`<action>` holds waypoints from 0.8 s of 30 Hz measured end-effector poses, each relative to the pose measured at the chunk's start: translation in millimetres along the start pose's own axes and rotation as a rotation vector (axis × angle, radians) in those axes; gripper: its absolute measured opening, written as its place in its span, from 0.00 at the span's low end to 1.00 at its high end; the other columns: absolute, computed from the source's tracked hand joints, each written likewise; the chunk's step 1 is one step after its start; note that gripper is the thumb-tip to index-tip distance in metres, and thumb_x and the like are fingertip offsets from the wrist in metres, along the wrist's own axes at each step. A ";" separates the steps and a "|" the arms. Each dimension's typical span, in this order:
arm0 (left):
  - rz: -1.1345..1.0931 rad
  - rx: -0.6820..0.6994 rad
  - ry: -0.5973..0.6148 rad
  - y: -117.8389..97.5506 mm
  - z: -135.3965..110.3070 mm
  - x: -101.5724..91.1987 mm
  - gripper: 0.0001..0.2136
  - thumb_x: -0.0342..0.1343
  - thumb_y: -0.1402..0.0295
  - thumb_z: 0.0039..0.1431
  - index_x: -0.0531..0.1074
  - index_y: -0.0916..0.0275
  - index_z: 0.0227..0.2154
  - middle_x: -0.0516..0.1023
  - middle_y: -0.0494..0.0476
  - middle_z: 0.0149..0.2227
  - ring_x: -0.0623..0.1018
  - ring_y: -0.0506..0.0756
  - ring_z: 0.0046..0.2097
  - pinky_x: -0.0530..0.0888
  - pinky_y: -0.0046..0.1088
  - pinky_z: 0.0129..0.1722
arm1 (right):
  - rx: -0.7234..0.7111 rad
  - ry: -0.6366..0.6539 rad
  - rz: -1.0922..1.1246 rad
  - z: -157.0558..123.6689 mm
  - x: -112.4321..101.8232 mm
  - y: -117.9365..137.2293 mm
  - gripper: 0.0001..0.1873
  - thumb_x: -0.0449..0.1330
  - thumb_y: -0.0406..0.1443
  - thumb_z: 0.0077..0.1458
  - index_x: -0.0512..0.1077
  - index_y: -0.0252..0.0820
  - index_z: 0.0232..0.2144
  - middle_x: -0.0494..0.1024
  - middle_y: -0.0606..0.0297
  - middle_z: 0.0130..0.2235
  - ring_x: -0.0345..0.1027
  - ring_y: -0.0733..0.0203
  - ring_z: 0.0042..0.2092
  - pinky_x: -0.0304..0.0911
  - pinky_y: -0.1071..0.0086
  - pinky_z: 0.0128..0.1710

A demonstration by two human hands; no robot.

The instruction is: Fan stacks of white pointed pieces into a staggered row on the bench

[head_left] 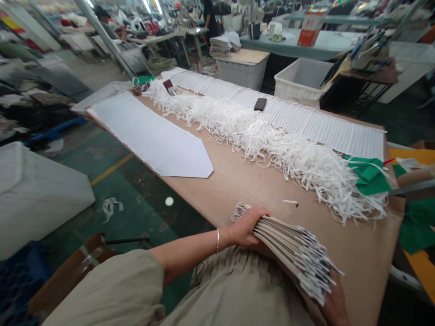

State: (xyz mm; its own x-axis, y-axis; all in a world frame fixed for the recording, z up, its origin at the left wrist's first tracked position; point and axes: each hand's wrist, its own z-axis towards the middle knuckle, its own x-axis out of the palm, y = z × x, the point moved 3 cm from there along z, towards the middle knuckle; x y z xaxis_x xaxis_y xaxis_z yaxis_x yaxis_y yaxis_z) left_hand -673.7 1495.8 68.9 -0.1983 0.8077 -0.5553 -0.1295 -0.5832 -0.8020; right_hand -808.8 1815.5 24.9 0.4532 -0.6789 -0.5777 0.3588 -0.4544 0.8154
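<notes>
A thick bundle of layered beige pieces with white-and-dark edges (282,240) is held at the near edge of the table. My left hand (249,225) wraps over its left part, thumb and fingers closed around the layers. Low on the right, my right hand (335,301) grips the bundle's other end from beneath and behind; its fingers are partly hidden by the fanned edges. Just beyond the bundle, a small white strip (289,201) lies on the brown table surface (234,190).
A long heap of white strips (251,131) crosses the table. Behind it runs a row of overlapping white pieces (312,124) with a dark block (260,104) on it. White sheets (149,136) lie left. Green cloth (369,174) hangs right; a white bin (37,199) stands on the floor.
</notes>
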 end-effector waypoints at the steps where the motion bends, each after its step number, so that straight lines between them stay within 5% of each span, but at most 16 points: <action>1: 0.013 -0.019 0.030 3.4 -7.1 -0.2 0.45 0.66 0.56 0.46 0.52 0.64 0.65 0.62 0.71 0.64 0.62 0.66 0.66 0.57 0.46 0.68 | -0.008 0.042 -0.034 -1.8 1.2 -3.1 0.46 0.66 0.47 0.44 0.59 0.44 0.64 0.69 0.50 0.60 0.66 0.39 0.58 0.64 0.47 0.57; 4: 0.055 -0.159 0.115 22.9 -23.5 3.3 0.52 0.69 0.56 0.41 0.49 0.63 0.67 0.54 0.70 0.69 0.54 0.68 0.70 0.52 0.48 0.69 | -0.039 0.110 -0.060 -1.0 14.2 -12.3 0.46 0.62 0.47 0.49 0.53 0.44 0.67 0.63 0.50 0.65 0.57 0.39 0.65 0.53 0.45 0.64; 7: 0.091 -0.282 0.099 35.7 -27.6 0.9 0.47 0.70 0.56 0.43 0.57 0.62 0.65 0.56 0.68 0.69 0.55 0.69 0.69 0.54 0.48 0.69 | -0.033 0.099 -0.023 3.4 26.9 -19.2 0.41 0.57 0.46 0.54 0.52 0.44 0.67 0.64 0.50 0.63 0.58 0.42 0.64 0.52 0.45 0.65; 12: 0.099 -0.340 0.029 29.4 -34.5 -15.6 0.23 0.57 0.58 0.64 0.66 0.63 0.57 0.68 0.64 0.60 0.71 0.64 0.59 0.70 0.52 0.57 | -0.042 0.155 -0.011 4.4 28.8 -26.4 0.41 0.58 0.44 0.53 0.53 0.41 0.67 0.65 0.49 0.62 0.59 0.42 0.63 0.51 0.45 0.65; 18: 0.064 -0.385 0.023 15.7 -59.4 -12.4 0.20 0.56 0.60 0.65 0.67 0.64 0.56 0.69 0.62 0.58 0.73 0.62 0.55 0.73 0.49 0.54 | 0.047 0.137 0.017 -2.3 31.3 -9.0 0.44 0.58 0.46 0.54 0.50 0.41 0.68 0.57 0.50 0.68 0.50 0.42 0.68 0.45 0.46 0.69; 21: 0.074 -0.355 0.023 3.2 -47.7 -17.2 0.21 0.56 0.59 0.65 0.68 0.63 0.56 0.69 0.62 0.59 0.73 0.63 0.56 0.72 0.49 0.55 | 0.099 0.056 0.061 -4.9 31.7 17.0 0.38 0.57 0.48 0.55 0.56 0.46 0.65 0.66 0.53 0.63 0.59 0.43 0.65 0.52 0.46 0.66; 24: 0.120 -0.284 0.018 -10.1 -21.9 -28.7 0.22 0.56 0.57 0.64 0.67 0.61 0.57 0.69 0.63 0.59 0.72 0.62 0.57 0.71 0.50 0.56 | 0.003 0.016 0.158 2.1 29.9 51.3 0.26 0.58 0.49 0.56 0.66 0.61 0.57 0.75 0.64 0.53 0.69 0.46 0.57 0.69 0.50 0.55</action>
